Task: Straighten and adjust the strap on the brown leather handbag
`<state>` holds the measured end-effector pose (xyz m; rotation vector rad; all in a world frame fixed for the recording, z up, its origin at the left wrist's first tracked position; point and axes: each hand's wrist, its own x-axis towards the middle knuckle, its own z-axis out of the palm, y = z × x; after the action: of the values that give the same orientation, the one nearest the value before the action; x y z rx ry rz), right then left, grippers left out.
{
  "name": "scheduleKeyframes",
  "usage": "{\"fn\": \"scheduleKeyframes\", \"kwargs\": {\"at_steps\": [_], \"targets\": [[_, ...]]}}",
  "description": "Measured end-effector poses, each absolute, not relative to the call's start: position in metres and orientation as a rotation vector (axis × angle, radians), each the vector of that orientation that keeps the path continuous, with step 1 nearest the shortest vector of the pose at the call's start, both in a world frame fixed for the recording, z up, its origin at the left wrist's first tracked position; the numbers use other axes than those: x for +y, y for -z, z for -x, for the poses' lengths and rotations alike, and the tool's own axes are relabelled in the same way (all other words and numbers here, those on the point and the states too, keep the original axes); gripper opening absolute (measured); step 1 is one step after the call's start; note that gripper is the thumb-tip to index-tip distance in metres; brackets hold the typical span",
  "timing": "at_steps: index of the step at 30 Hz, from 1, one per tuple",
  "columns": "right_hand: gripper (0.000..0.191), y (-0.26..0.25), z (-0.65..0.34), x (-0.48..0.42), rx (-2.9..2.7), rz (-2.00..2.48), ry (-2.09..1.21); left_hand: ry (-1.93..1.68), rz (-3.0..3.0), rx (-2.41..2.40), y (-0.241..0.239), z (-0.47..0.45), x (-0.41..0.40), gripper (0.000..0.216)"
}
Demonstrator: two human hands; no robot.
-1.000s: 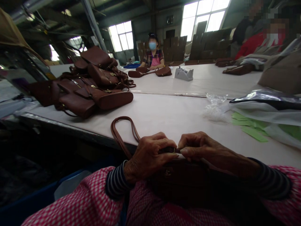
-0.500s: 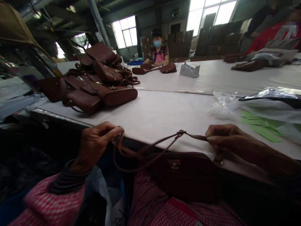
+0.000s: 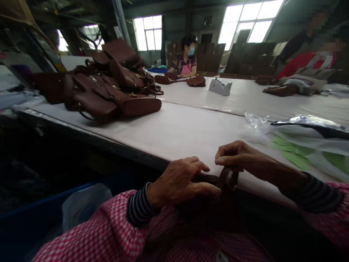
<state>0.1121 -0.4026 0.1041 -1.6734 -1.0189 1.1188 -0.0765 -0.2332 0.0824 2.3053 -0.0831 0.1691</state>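
Note:
A dark brown leather handbag (image 3: 207, 211) rests on my lap against the table edge, mostly in shadow. Across its top, my left hand (image 3: 181, 182) curls with thumb and fingers around the upper edge. Close to its right, my right hand (image 3: 240, 158) is closed, thumb against forefinger, at the bag's brown strap (image 3: 225, 176). A short looped piece of that strap hangs under the right fingers, near a small metal ring. Where the rest of the strap lies is hidden by my hands and the dark.
Brown handbags (image 3: 117, 83) are heaped on the white table (image 3: 185, 127) at left. A grey tape dispenser (image 3: 220, 86) stands farther back. Clear plastic (image 3: 256, 127) and green slips (image 3: 293, 151) lie at right. A masked co-worker (image 3: 187, 60) sits opposite; others are at far right.
My hands were wide apart, stretching the knotted strap above the bag. Now they are close together at the bag's top, the left having moved right. The co-worker opposite has turned their head.

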Motion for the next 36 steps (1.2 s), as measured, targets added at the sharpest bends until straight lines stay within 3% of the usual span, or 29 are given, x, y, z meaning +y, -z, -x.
{"fn": "scheduleKeyframes", "kwargs": {"at_steps": [3,6,13,19,24,29,36], "targets": [[0.031,-0.109,-0.103,-0.394,-0.967,1.576,-1.029,-0.362,-2.336,-0.041,-0.083,0.07,-0.252,0.044],[0.028,-0.115,-0.098,-0.39,-1.033,1.509,-1.038,-0.322,-2.255,0.013,-0.088,0.068,-0.25,0.027],[0.031,-0.114,-0.098,-0.401,-1.22,1.668,-1.097,0.031,-2.11,0.084,-0.108,0.089,-0.209,0.035],[0.041,-0.137,-0.088,-0.379,-1.458,1.622,-1.006,-0.176,-2.346,-0.051,-0.15,0.075,-0.201,0.03],[0.051,-0.147,-0.08,-0.365,-1.306,1.584,-0.848,-0.273,-2.452,-0.114,-0.167,0.067,-0.197,0.025],[0.048,-0.133,-0.076,-0.362,-1.194,1.62,-0.884,-0.08,-2.289,-0.036,-0.159,0.076,-0.192,0.03],[0.047,-0.128,-0.074,-0.358,-0.96,1.643,-0.887,-0.241,-2.407,-0.011,-0.178,0.064,-0.186,0.016]]}}
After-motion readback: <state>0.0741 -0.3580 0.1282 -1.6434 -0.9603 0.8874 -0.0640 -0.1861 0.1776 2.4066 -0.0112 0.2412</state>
